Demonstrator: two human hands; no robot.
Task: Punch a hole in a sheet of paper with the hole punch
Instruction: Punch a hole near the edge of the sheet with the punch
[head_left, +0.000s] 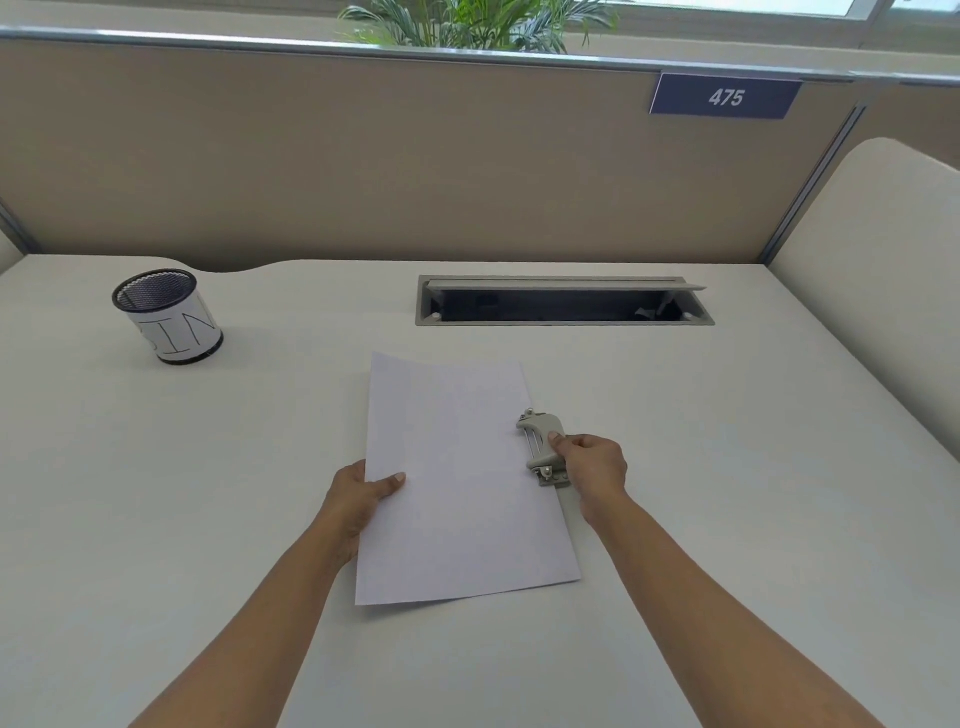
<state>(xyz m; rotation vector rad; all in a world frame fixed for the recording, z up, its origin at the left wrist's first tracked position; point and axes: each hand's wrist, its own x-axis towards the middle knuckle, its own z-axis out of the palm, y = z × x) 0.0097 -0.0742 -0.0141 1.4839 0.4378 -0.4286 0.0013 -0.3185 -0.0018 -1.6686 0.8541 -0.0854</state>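
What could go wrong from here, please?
The left hand pinches only the left edge of the sheet of paper, so it could slide or buckle. The right hand grips the hole punch at the right edge; the sheet looks slightly angled, so the hole may land crooked.

Hole punch (540, 448) at paper's (457, 483) right edge

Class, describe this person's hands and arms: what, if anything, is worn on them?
The left hand and right hand are both bare: no gloves, and no rings that can be made out. No sleeve, watch or bracelet shows anywhere up to the picture's lower edge.
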